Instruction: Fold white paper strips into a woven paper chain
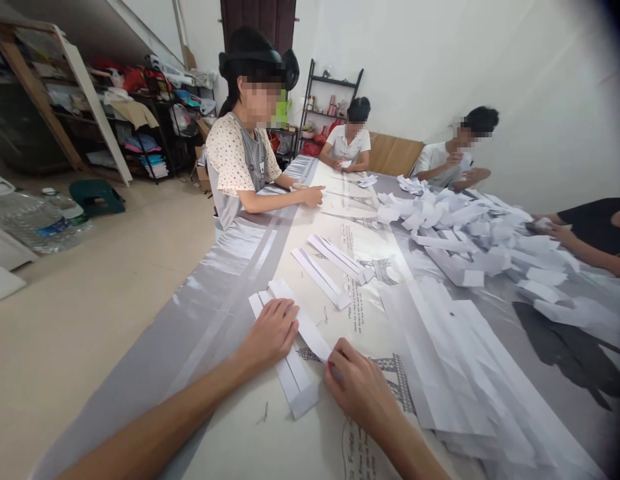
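Both forearms bare, no sleeves, hands ungloved.

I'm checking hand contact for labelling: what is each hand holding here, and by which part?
The left hand presses flat on the middle of a folded white paper strip. The right hand pinches the near end of the strip's raised flap.

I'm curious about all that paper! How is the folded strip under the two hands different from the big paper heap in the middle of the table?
The folded strip lies flat, pressed by the left hand and pinched by the right hand; the paper heap lies loose with no hand on it. The strip is one long narrow piece; the heap is many jumbled pieces. Both are white paper.
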Available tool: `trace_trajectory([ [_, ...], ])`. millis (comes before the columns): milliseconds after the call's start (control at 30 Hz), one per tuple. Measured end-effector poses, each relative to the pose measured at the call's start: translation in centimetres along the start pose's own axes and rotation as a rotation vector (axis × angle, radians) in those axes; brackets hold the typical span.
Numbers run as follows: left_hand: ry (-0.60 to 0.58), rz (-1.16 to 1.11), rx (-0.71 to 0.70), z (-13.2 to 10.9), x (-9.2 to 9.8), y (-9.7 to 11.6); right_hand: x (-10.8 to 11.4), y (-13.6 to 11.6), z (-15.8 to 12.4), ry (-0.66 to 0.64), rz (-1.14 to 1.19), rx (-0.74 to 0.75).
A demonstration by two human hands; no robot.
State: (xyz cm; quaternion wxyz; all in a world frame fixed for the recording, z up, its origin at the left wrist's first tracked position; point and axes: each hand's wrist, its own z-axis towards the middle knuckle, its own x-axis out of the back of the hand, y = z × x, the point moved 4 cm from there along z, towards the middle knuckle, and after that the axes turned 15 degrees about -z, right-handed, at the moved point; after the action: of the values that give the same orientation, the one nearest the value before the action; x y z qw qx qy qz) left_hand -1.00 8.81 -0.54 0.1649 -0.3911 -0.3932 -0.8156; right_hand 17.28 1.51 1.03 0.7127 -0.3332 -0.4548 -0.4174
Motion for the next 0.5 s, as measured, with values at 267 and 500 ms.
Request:
trace_trajectory([
  [267,0.031,-0.134,-0.118,0.1,-0.3,-0.3,1.7,5.1,1.5,0.266,0.308,-0.071],
  [500,0.259,-0.508,-0.122,0.6,1.7,0.3,2.8,5.9,0.9,0.454,0.502,-0.231],
])
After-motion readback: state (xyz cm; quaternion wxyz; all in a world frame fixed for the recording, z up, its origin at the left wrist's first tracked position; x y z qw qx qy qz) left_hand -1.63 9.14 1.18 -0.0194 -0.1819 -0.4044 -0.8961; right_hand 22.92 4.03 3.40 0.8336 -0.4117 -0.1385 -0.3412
